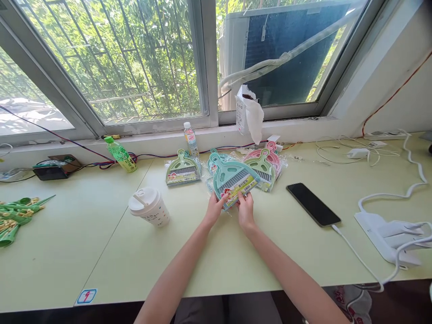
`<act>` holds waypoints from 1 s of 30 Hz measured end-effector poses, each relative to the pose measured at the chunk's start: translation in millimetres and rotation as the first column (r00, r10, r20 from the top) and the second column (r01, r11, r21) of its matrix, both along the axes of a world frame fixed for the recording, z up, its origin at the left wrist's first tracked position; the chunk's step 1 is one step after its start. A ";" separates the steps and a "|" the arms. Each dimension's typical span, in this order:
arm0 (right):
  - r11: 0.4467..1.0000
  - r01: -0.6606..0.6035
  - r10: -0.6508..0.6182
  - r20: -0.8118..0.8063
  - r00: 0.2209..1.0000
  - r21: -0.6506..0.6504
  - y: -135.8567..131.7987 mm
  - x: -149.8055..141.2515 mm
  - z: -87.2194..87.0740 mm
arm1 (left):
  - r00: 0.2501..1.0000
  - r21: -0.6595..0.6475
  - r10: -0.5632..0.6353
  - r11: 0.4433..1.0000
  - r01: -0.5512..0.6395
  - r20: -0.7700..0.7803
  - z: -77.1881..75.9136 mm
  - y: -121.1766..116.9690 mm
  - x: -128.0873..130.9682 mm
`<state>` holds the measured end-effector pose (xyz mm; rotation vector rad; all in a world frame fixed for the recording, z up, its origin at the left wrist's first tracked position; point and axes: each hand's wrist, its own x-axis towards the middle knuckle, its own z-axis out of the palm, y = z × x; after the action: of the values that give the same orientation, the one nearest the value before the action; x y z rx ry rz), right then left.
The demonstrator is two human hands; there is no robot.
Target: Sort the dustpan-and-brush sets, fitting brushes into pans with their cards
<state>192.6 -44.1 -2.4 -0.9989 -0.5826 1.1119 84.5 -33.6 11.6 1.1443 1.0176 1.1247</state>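
Observation:
Both my hands hold a blue mini dustpan and brush set (pixel 232 175) in clear wrapping, tilted up over the table. My left hand (pixel 215 209) grips its lower left corner, and my right hand (pixel 245 209) pinches the lower edge by the yellow label. Behind it, partly hidden, lie more wrapped sets: another blue one (pixel 213 156), a green one (pixel 265 168) and pink ones (pixel 272 155). A separate green set (pixel 183 170) lies to the left, not touched by either hand.
A lidded paper cup (pixel 150 207) stands left of my hands, with a green bottle (pixel 120 155) and clear bottle (pixel 191 140) behind. On the right are a phone (pixel 313 204), a power strip (pixel 388 238) and cables. Green plastic pieces (pixel 20 216) lie far left.

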 end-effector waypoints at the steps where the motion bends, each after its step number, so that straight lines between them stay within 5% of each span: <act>1: 1.000 -0.004 0.004 0.002 1.000 0.000 0.4 0.8 -0.3 | 1.000 -0.002 -0.003 1.000 0.003 0.007 -0.7 -1.1 1.1; 10: 1.000 0.016 -0.014 -0.092 0.996 0.020 0.7 4.6 5.3 | 0.946 -0.100 -0.314 0.942 0.321 0.082 2.2 5.6 -15.5; 22: 0.995 -0.100 0.097 -0.118 0.988 -0.026 2.9 4.8 6.7 | 0.999 -0.050 0.014 0.999 -0.012 0.047 -6.1 5.6 -7.4; 30: 0.995 -0.095 0.093 -0.045 0.995 -0.040 3.8 9.4 6.2 | 0.999 0.037 -0.050 0.998 0.050 0.017 -0.8 2.2 -9.2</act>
<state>202.0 -40.3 3.8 -0.9895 -0.5786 1.2304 75.3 -31.4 10.9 1.1801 0.9529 1.1160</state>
